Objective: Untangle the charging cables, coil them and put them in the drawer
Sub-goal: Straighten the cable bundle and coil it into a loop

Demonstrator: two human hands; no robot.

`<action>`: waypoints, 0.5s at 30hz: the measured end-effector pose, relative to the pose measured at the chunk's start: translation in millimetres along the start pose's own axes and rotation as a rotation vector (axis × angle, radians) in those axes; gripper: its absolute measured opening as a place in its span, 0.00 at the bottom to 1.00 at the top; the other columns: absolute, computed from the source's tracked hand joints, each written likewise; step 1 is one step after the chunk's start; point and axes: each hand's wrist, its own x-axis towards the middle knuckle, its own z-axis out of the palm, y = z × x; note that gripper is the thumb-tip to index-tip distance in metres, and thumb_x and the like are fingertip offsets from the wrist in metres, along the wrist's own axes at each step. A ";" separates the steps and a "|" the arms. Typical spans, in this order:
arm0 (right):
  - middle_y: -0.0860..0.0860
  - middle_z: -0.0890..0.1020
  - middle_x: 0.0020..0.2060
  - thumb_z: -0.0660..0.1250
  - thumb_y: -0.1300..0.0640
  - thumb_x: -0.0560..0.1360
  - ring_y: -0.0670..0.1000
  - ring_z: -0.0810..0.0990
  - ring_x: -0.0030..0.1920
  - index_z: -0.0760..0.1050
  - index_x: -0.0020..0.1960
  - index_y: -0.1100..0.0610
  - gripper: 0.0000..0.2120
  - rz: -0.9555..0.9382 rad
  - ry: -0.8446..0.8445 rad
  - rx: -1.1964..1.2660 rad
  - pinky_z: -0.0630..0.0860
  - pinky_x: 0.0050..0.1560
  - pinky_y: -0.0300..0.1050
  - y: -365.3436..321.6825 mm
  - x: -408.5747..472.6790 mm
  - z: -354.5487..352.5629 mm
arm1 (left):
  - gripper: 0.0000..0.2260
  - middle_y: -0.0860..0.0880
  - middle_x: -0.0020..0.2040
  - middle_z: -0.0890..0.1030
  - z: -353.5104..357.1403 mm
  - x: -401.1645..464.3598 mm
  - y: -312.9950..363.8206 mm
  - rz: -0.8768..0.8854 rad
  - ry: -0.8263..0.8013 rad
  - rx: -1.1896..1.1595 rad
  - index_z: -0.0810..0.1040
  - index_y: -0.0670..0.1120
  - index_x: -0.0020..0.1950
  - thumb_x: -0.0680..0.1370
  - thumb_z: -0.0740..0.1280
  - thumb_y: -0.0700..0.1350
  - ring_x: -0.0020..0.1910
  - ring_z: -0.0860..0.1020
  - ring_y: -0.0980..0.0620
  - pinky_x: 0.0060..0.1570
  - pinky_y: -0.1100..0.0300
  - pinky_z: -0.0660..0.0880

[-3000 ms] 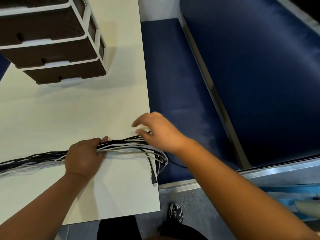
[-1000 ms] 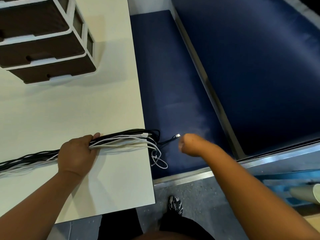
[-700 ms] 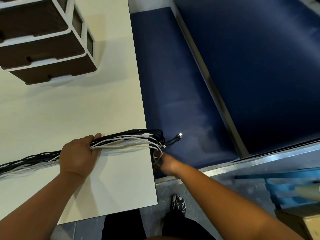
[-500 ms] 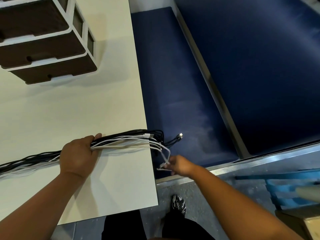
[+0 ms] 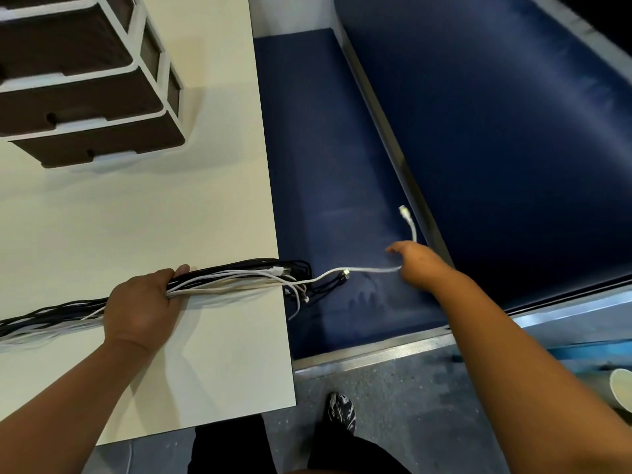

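Observation:
A long bundle of black and white charging cables lies across the cream table and runs off its left side. My left hand grips the bundle near the table's right edge. Off the table, over the blue bench, my right hand holds one white cable pulled out straight to the right, its plug end sticking up above the hand. Other cable ends hang over the table edge. The brown drawer unit with white frame stands at the back left, drawers closed.
A blue padded bench runs along the table's right side, with a metal rail and a blue backrest beyond. Grey floor and my shoe show below. A white cup sits at the right edge.
My right hand rose from below the table edge and moved right over the bench, drawing one white cable out of the bundle. My left hand kept its hold on the bundle.

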 end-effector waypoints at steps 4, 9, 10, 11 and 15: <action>0.53 0.71 0.70 0.59 0.69 0.77 0.54 0.73 0.67 0.72 0.70 0.55 0.23 -0.293 0.109 0.160 0.68 0.60 0.37 -72.3 -23.5 10.5 | 0.22 0.40 0.34 0.82 1.5 -1.5 -1.2 -0.011 0.005 -0.002 0.84 0.44 0.51 0.75 0.55 0.55 0.35 0.79 0.35 0.33 0.55 0.66; 0.49 0.74 0.61 0.69 0.56 0.73 0.48 0.75 0.60 0.69 0.68 0.47 0.25 -0.628 -0.125 0.300 0.71 0.61 0.38 -148.4 -48.7 28.8 | 0.18 0.40 0.35 0.82 -0.8 4.7 -1.9 -0.032 0.000 0.000 0.84 0.45 0.53 0.75 0.59 0.53 0.36 0.80 0.36 0.34 0.55 0.66; 0.48 0.75 0.57 0.70 0.54 0.71 0.49 0.76 0.54 0.67 0.65 0.44 0.25 -0.636 -0.134 0.279 0.76 0.57 0.44 -153.9 -49.2 32.2 | 0.18 0.41 0.34 0.82 -1.4 4.9 -3.3 -0.033 0.003 0.006 0.84 0.46 0.52 0.75 0.59 0.54 0.35 0.80 0.36 0.33 0.56 0.65; 0.48 0.77 0.52 0.70 0.52 0.70 0.49 0.78 0.48 0.67 0.62 0.43 0.22 -0.628 -0.132 0.275 0.78 0.51 0.48 -155.9 -49.1 33.8 | 0.18 0.41 0.34 0.82 -1.8 4.7 -4.3 -0.035 0.006 0.015 0.84 0.46 0.51 0.75 0.60 0.53 0.35 0.80 0.36 0.33 0.56 0.64; 0.44 0.77 0.43 0.69 0.51 0.73 0.48 0.77 0.38 0.67 0.55 0.44 0.14 -0.632 -0.214 0.231 0.75 0.39 0.45 -155.6 -42.0 18.5 | 0.15 0.42 0.32 0.81 -3.7 3.7 -8.2 -0.034 0.005 0.033 0.85 0.47 0.50 0.73 0.62 0.50 0.32 0.79 0.37 0.32 0.57 0.62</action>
